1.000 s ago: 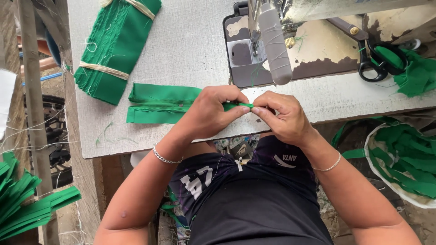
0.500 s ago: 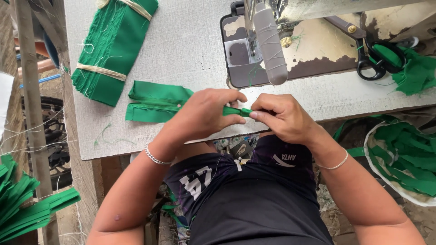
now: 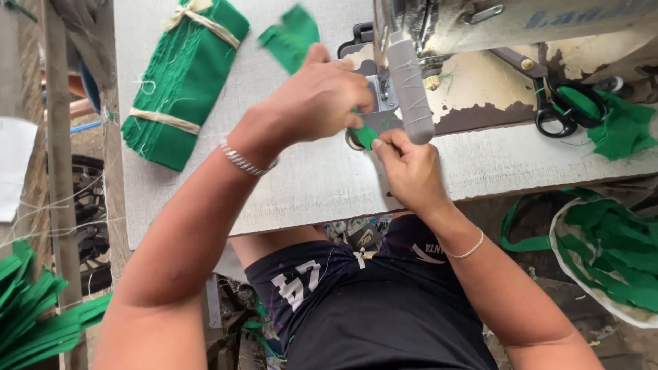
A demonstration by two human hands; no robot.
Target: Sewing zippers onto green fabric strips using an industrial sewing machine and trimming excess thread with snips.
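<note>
Green fabric strip (image 3: 365, 135) is pinched by left hand (image 3: 322, 103) and right hand (image 3: 410, 171) beside the sewing machine (image 3: 480, 41), best kept flat and taut.

Green fabric strip (image 3: 291, 34) is motion-blurred above the left hand (image 3: 315, 103); its edges smear, so shape & fold can't be read. Its lower end (image 3: 365, 136) shows only as a small green bit btw both hands; the rest is hidden under left palm. Right hand (image 3: 411, 171) fingertips partly covered by the sewing machine (image 3: 480, 27) lever wrapped in grey thread (image 3: 409, 89); needle area hidden behind it. Machine head cut off by top edge. Scissors (image 3: 558, 109) half buried under green scraps (image 3: 624, 130). Sack of green offcuts (image 3: 610, 260) cut by right edge; loose pile (image 3: 34, 315) cut at left
</note>
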